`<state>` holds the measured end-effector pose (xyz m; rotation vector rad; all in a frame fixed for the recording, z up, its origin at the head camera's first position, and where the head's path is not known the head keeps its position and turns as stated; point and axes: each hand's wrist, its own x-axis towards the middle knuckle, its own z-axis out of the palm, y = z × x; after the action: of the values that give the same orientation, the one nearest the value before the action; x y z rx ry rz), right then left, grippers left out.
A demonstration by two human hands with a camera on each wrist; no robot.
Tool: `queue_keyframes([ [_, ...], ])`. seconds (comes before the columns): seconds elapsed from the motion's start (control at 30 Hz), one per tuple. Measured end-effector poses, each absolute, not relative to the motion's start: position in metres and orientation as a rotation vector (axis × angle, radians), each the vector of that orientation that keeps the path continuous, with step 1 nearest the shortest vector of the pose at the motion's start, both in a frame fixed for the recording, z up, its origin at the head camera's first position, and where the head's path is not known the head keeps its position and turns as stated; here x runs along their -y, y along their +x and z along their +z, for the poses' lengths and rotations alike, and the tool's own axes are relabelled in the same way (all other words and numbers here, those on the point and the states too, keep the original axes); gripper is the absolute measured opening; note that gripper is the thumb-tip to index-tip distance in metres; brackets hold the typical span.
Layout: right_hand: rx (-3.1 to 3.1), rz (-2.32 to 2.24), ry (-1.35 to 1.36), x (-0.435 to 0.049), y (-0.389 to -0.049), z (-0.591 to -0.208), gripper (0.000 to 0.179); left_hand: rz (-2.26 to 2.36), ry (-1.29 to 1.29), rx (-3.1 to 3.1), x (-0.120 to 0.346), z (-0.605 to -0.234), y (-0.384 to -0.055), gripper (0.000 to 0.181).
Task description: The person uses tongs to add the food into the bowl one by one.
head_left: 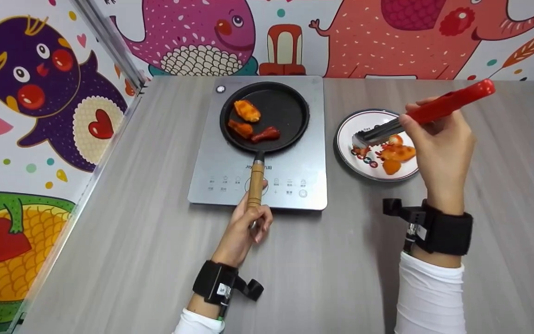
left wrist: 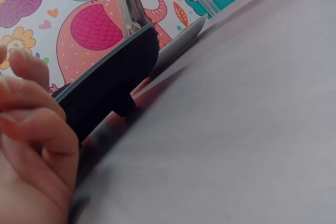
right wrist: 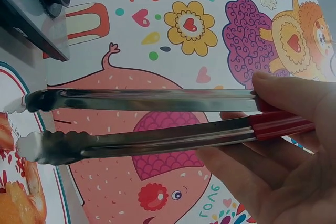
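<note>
My left hand (head_left: 248, 225) grips the wooden handle (head_left: 256, 181) of a black frying pan (head_left: 285, 109). In the pan lie a yellow-orange chicken wing (head_left: 247, 111), a smaller orange piece (head_left: 240, 129) and a dark red drumstick (head_left: 267, 134). My right hand (head_left: 448, 148) holds red-handled metal tongs (head_left: 450, 103) between thumb and fingers. The right wrist view shows the two tong arms (right wrist: 168, 100) apart, with nothing between them. Their tips reach over a white plate (head_left: 345, 141), close to a reddish-brown piece (head_left: 360, 151). Orange food pieces (head_left: 397, 152) lie on the plate's right side.
The pan stands on a silver induction cooker (head_left: 206, 162) with touch controls along its front. The plate is to the cooker's right on a grey wood-grain table (head_left: 132, 208). Cartoon-patterned walls (head_left: 290, 14) rise at the back and left.
</note>
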<state>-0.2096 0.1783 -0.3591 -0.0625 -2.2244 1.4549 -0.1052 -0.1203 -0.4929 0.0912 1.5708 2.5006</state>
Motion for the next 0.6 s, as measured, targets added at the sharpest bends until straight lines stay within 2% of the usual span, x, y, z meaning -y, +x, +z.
queue_keyframes([
  [0.6, 2.361, 1.308, -0.069, -0.1765, -0.2103, -0.36, 0.04, 2.508, 0.114, -1.549, 0.1207, -0.4948, -0.1055, 0.062],
])
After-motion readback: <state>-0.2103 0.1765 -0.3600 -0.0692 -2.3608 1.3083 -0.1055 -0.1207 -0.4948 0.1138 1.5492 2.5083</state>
